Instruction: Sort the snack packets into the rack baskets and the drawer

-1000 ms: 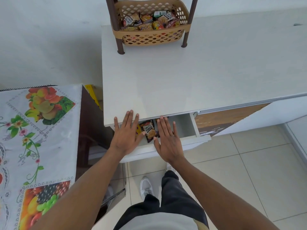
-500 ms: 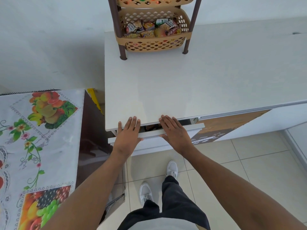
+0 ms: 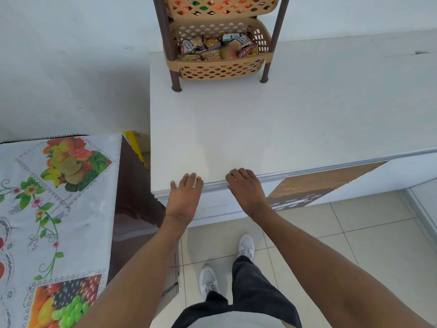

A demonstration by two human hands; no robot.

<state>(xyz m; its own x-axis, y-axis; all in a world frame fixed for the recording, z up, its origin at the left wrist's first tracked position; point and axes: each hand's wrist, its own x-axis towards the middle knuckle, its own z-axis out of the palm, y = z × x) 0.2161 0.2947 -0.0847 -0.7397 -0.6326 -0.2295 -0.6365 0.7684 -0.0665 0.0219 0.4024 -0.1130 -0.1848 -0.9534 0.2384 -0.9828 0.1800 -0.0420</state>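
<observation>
On the white bench [image 3: 283,129], left hand [image 3: 183,197] and right hand [image 3: 247,189] press flat, fingers spread, holding nothing, on the shut drawer [image 3: 217,204]

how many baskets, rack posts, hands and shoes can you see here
Baskets: 2, upper basket and lower basket
Rack posts: 2, left post and right post
Hands: 2, left hand and right hand
Shoes: 2, near shoe and far shoe
Total: 8

rack [image 3: 269,41]: at the back of the tabletop [image 3: 283,119]
snack packets [image 3: 217,49]: in the lower basket [image 3: 220,68], under the upper basket [image 3: 222,8]
drawer [image 3: 217,202]: below the tabletop's front edge
both hands: against the drawer front, left hand [image 3: 183,200] left of right hand [image 3: 247,190]
side table [image 3: 59,209]: left of the tabletop
</observation>
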